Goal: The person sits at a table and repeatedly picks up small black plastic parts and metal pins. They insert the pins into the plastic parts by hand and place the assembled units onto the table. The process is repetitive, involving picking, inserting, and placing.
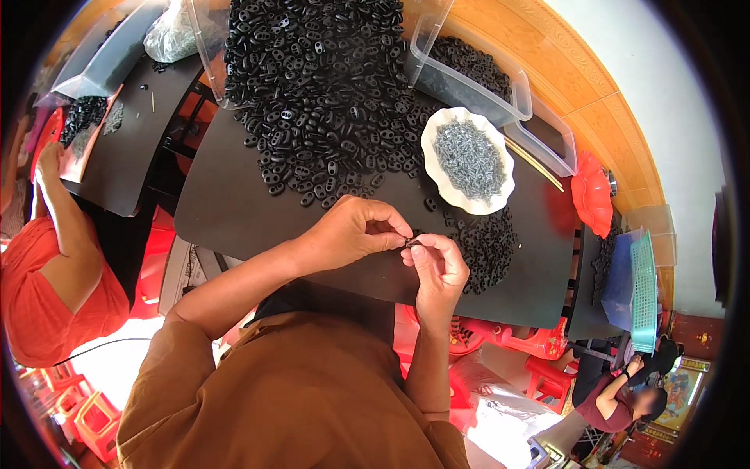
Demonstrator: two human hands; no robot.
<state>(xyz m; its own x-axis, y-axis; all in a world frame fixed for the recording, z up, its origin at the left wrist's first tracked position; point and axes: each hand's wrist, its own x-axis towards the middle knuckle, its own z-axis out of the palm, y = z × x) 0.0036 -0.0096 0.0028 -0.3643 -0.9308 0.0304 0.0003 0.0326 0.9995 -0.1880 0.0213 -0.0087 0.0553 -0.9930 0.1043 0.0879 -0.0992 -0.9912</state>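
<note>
Fingers [393, 221] of left hand [348, 229] and right hand [439, 280] pinch a small dark piece [412, 243] mid-frame. Black pieces [312, 86] heap — upper centre.

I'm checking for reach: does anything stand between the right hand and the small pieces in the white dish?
Nothing tall shows between the right hand and the small pieces: just low black parts on the table and the dish's near rim.

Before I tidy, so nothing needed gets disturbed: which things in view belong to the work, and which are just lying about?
Belonging: dark piece held between left hand and right hand; probably black heap, smaller black pile, white dish, clear bits.
Apparently lying about: red dish, teal basket, red stool.
</note>
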